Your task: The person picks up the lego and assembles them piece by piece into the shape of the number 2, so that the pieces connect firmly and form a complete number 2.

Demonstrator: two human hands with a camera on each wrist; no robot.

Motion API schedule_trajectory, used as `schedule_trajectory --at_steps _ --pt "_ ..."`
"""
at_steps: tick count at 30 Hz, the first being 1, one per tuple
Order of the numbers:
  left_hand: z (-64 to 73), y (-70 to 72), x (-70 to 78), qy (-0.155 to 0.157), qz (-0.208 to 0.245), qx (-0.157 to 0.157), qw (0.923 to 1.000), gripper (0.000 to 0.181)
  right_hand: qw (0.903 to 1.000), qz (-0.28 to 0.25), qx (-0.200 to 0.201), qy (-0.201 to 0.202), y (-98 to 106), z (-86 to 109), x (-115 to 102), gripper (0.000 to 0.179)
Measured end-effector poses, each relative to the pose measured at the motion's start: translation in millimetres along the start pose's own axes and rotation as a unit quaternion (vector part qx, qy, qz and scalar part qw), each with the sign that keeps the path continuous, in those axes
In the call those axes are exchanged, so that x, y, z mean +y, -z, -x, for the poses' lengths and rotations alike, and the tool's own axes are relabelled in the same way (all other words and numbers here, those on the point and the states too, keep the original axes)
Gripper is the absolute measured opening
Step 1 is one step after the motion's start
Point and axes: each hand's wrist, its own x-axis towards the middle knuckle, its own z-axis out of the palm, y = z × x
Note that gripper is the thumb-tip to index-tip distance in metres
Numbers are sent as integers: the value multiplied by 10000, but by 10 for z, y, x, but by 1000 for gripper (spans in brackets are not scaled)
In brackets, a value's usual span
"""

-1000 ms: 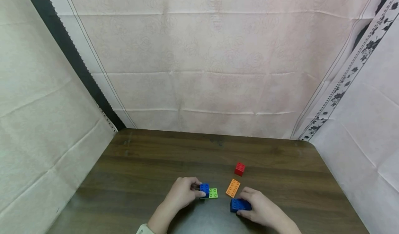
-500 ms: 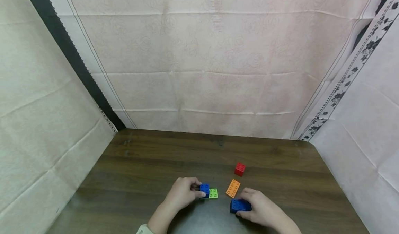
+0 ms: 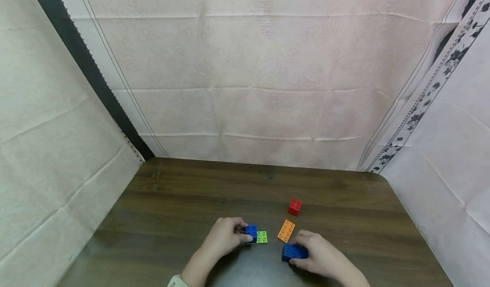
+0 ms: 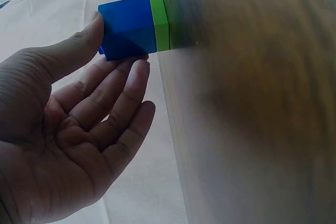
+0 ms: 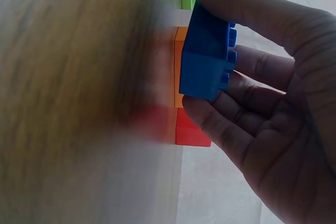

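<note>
We've barely nudged the long blue brick [image 3: 293, 251], gripped in our right hand [image 3: 318, 253], leftward, while our left hand [image 3: 225, 237] pinches the small blue brick [image 3: 251, 231] on the green plate [image 3: 262, 237], so they remain apart.

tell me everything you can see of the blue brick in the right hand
The blue brick is oblong, smooth-sided and plastic-looking, its studs facing up. The right hand holds it between thumb and fingers, partly covering it. It is on the near side of the orange brick; whether it touches the table is unclear.
</note>
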Motion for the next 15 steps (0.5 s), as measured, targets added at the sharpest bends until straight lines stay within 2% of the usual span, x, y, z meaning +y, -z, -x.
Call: schedule_trajectory --at_steps 15 --pt "0 -6 11 51 8 -14 10000 23 9999 -30 36 108 19 -36 -48 29"
